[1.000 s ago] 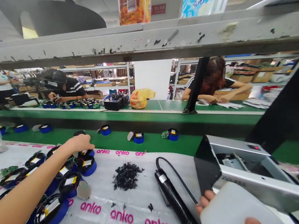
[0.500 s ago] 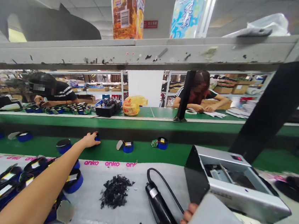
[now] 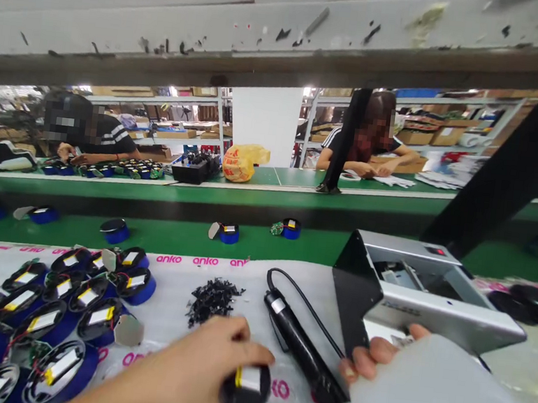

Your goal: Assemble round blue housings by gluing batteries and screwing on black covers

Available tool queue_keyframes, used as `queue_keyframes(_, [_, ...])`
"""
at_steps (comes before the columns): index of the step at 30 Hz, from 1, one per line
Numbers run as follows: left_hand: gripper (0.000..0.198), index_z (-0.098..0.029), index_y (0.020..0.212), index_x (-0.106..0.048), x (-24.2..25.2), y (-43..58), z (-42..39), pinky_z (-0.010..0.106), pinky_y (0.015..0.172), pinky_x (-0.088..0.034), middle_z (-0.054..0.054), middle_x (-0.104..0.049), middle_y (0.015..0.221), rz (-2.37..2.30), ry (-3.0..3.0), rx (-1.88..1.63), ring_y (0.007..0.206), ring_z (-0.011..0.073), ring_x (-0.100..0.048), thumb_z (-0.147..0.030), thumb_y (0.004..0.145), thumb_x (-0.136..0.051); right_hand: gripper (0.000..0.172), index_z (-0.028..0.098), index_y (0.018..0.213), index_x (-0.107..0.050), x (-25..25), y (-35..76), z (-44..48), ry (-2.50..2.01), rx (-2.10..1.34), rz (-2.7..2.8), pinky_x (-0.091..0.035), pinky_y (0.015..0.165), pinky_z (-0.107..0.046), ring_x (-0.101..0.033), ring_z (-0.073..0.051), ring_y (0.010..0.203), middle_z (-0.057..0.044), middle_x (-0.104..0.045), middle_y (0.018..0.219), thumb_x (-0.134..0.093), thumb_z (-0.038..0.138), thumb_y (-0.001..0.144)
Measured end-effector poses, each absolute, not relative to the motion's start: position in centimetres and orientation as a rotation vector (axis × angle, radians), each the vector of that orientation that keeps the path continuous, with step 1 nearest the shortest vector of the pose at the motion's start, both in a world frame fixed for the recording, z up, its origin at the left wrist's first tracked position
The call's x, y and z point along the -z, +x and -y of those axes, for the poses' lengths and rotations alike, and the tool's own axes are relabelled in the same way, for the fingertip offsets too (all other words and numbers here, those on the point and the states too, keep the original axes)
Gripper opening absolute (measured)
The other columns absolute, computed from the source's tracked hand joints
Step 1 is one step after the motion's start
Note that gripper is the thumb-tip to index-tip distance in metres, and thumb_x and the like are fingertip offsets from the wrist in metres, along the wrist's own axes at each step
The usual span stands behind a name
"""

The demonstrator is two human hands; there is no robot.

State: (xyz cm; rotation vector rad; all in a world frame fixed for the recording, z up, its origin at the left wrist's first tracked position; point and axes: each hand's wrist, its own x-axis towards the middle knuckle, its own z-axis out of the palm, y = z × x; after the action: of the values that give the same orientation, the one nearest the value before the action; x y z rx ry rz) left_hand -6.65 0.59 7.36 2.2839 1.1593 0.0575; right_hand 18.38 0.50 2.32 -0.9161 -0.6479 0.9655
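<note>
My left hand [image 3: 213, 369] is closed around a round black device housing [image 3: 249, 388] with a white battery and yellow tape inside, low over the white covering. At the lower right, my right hand [image 3: 378, 354] grips a white sheet [image 3: 450, 400] that hides most of the palm. Beside the right hand lies a black cylindrical corded tool [image 3: 302, 346]. Just behind that hand stands a silver and black machine [image 3: 435, 309]. A pile of black scraps [image 3: 213, 299] lies beyond my left hand.
Several blue round housings with batteries [image 3: 59, 365] crowd the left side. More housings [image 3: 228, 232] sit along the green conveyor [image 3: 179, 230]. A shelf beam [image 3: 266, 41] crosses overhead, and a black post [image 3: 515, 150] slants at right. Two people work across the line.
My left hand has come back from the green conveyor with a round housing and is now low in front of me. The right hand and white sheet have shifted slightly up and right.
</note>
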Motion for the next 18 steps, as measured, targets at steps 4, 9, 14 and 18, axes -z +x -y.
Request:
queue_keyframes(4, [0.075, -0.023, 0.135, -0.06, -4.1, -4.6, 1.1, 0.044, 0.097, -0.051, 0.01, -0.062, 0.118, -1.126, 2.307, -0.026, 0.108, 0.0336, -0.057, -0.039, 0.066, -0.085, 0.047, 0.037, 0.088, -0.07, -2.6, 17.7, 0.6, -0.787, -1.019, 0.519, -0.053, 0.048, -0.034, -0.059, -0.019, 0.048, 0.002, -0.065, 0.062, -0.081, 0.07, 0.058])
queue_keyframes(9, [0.066, -0.023, 0.13, -0.062, -3.9, -5.1, 0.2, 0.046, 0.092, -0.052, 0.009, -0.062, 0.115, -1.063, 2.369, -0.055, 0.101, 0.0321, -0.059, -0.051, 0.072, -0.078, 0.094, 0.033, 0.123, -0.059, -3.1, 14.4, 3.4, -0.645, -1.008, 0.597, -0.059, 0.068, -0.042, -0.067, -0.026, 0.078, -0.004, -0.069, 0.095, -0.088, 0.07, 0.042])
queue_keyframes(14, [0.064, -0.028, 0.128, -0.063, -4.5, -5.0, 0.1, 0.042, 0.09, -0.051, 0.007, -0.063, 0.113, -1.042, 2.394, -0.047, 0.099, 0.0304, -0.061, -0.051, 0.07, -0.08, 0.092, 0.032, 0.122, -0.057, -2.9, 12.7, 3.9, -0.69, -1.039, 0.56, -0.059, 0.069, -0.04, -0.067, -0.025, 0.079, -0.003, -0.066, 0.098, -0.09, 0.068, 0.044])
queue_keyframes(18, [0.064, -0.029, 0.127, -0.063, -4.7, -4.9, 0.0, 0.039, 0.093, -0.049, 0.006, -0.063, 0.114, -1.021, 2.37, -0.063, 0.103, 0.0294, -0.061, -0.049, 0.07, -0.082, 0.082, 0.032, 0.122, -0.057, -2.8, 12.3, 4.3, -0.626, -1.049, 0.723, -0.06, 0.071, -0.043, -0.069, -0.027, 0.081, -0.004, -0.067, 0.097, -0.092, 0.057, 0.052])
